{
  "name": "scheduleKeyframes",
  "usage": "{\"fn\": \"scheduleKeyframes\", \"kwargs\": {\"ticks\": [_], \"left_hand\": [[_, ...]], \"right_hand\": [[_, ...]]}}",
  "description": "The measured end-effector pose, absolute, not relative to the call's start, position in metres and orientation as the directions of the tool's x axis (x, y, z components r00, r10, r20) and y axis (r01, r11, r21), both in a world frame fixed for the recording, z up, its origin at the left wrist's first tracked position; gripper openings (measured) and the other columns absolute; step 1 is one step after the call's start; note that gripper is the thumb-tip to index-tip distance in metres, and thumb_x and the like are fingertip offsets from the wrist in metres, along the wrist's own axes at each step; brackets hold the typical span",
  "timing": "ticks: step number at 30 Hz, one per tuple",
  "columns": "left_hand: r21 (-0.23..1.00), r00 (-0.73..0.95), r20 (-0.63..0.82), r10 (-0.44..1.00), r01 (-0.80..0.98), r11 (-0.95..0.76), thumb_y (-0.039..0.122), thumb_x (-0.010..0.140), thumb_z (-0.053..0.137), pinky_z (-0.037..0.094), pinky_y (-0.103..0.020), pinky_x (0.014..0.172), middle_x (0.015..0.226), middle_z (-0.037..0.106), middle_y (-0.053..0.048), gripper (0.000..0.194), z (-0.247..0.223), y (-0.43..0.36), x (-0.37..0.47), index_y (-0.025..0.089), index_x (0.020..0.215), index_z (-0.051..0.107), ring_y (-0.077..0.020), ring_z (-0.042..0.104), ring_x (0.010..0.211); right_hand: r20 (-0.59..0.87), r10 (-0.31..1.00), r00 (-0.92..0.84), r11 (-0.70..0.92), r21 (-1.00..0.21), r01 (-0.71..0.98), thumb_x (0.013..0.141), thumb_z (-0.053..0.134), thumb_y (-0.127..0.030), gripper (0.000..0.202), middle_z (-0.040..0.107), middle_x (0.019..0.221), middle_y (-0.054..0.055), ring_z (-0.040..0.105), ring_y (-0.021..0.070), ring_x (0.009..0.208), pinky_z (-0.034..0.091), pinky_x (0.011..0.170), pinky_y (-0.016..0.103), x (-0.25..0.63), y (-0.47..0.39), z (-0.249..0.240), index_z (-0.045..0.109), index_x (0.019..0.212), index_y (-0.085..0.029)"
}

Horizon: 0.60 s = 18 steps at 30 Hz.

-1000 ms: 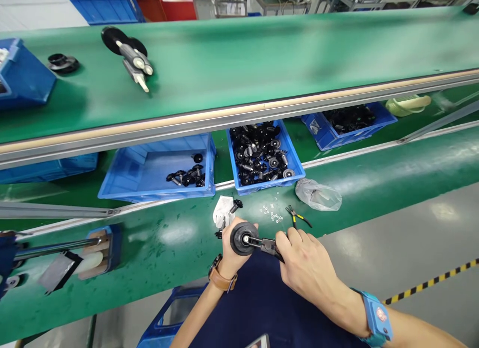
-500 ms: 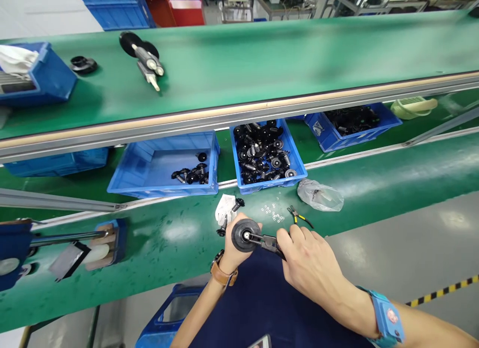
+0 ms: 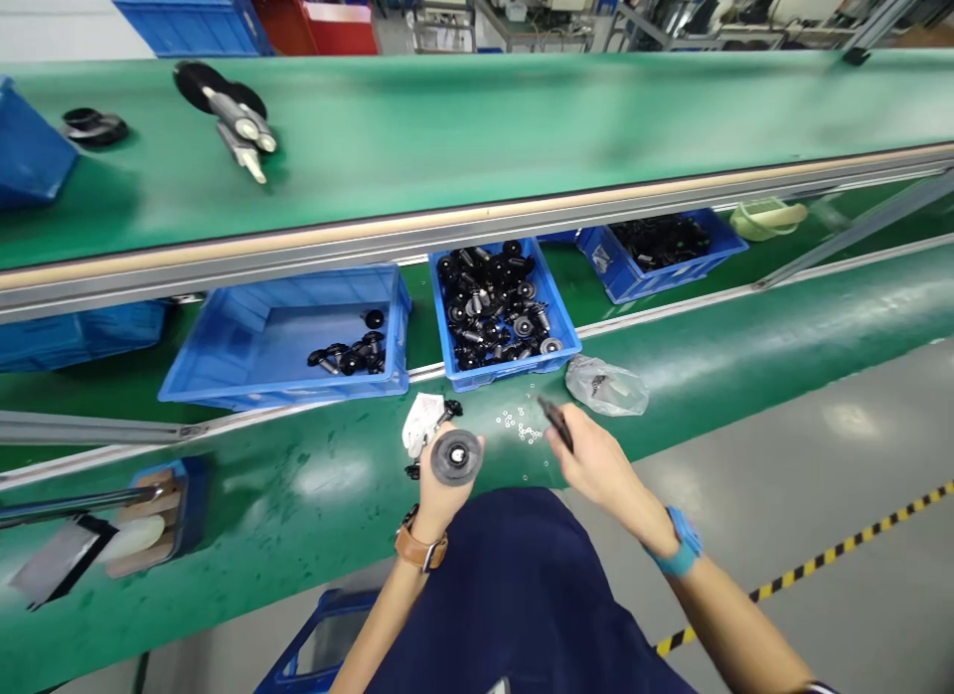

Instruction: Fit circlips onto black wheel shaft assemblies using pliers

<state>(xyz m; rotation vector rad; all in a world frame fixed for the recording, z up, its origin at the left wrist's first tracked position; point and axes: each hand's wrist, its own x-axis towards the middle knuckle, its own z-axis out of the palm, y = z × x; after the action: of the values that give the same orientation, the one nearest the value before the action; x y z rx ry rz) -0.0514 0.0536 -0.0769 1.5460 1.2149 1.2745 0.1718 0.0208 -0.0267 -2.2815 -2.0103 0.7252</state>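
My left hand (image 3: pixel 441 493) is closed around a black part with a round disc (image 3: pixel 442 461), its face turned up towards me and a pale centre showing. In my right hand (image 3: pixel 600 463) is a pair of dark pliers (image 3: pixel 556 423), pointing up and left, apart from the disc. Just beyond the pliers, small white rings (image 3: pixel 529 433) are scattered on the green bench. Beside my left hand lies a crumpled white cloth or glove (image 3: pixel 421 422), with small black parts (image 3: pixel 451 410) next to it.
A blue bin (image 3: pixel 283 384) with several black parts and a fuller blue bin (image 3: pixel 514 374) stand behind the bench. Right of them are a clear plastic bag (image 3: pixel 622 392) and another blue bin (image 3: pixel 626 281). A raised green belt (image 3: pixel 484 127) crosses behind. A fixture (image 3: pixel 160 520) sits at left.
The pliers have come away from the disc's centre, and my right hand has moved up and away from it. The yellow-handled pliers on the bench are no longer visible. My view has shifted right.
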Motion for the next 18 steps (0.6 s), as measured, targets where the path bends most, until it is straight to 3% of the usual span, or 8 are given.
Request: {"fn": "scheduleKeyframes", "kwargs": {"ticks": [2,5,9,13,18], "left_hand": [[0.955,0.021,0.227,0.974,0.193,-0.227,0.027,0.083,0.076,0.049,-0.026,0.059,0.063,0.057,0.005,0.027,-0.085,0.049,-0.055,0.021,0.070,0.053,-0.0124,0.052,0.057],[0.962,0.019,0.184,0.983,0.203,-0.184,0.027,0.083,0.075,0.049,-0.025,0.057,0.061,0.055,0.006,0.027,-0.092,0.040,-0.058,0.022,0.069,0.052,-0.0119,0.050,0.055],[0.972,0.033,0.075,0.997,0.219,-0.080,0.031,0.082,0.076,0.048,-0.023,0.057,0.059,0.053,0.006,0.030,-0.090,0.031,-0.052,0.021,0.067,0.051,-0.0106,0.049,0.054],[0.980,0.017,0.015,1.000,0.199,-0.019,0.032,0.079,0.078,0.047,-0.023,0.057,0.060,0.051,0.006,0.034,-0.085,0.029,-0.037,0.021,0.067,0.049,-0.0106,0.047,0.055],[0.989,0.067,0.024,0.997,0.146,-0.034,0.030,0.082,0.075,0.045,-0.023,0.055,0.060,0.052,0.005,0.032,-0.069,0.024,-0.029,0.022,0.068,0.047,-0.0107,0.047,0.054]], "right_hand": [[-0.388,0.892,0.230,-0.331,-0.215,0.919,0.108,0.038,-0.034,0.024,0.067,0.101,0.008,0.064,0.0181,0.089,0.042,0.073,0.028,0.204,0.033,-0.068,0.056,0.111,-0.017],[-0.443,0.801,0.402,-0.485,-0.088,0.870,0.102,0.057,-0.035,0.023,0.067,0.094,0.008,0.064,0.0174,0.081,0.047,0.070,0.028,0.247,0.034,-0.130,0.063,0.104,-0.014],[-0.388,0.755,0.528,-0.572,0.003,0.820,0.100,0.062,-0.045,0.035,0.065,0.116,0.007,0.065,0.0198,0.096,0.056,0.086,0.040,0.272,0.018,-0.189,0.063,0.121,-0.017],[-0.316,0.811,0.492,-0.522,-0.013,0.853,0.101,0.056,-0.046,0.045,0.058,0.131,0.015,0.057,0.0275,0.118,0.046,0.100,0.044,0.262,0.007,-0.228,0.056,0.133,-0.014],[-0.364,0.845,0.392,-0.442,-0.065,0.894,0.095,0.065,-0.042,0.046,0.060,0.126,0.016,0.056,0.0300,0.118,0.046,0.096,0.043,0.236,-0.005,-0.259,0.058,0.130,-0.012]]}}
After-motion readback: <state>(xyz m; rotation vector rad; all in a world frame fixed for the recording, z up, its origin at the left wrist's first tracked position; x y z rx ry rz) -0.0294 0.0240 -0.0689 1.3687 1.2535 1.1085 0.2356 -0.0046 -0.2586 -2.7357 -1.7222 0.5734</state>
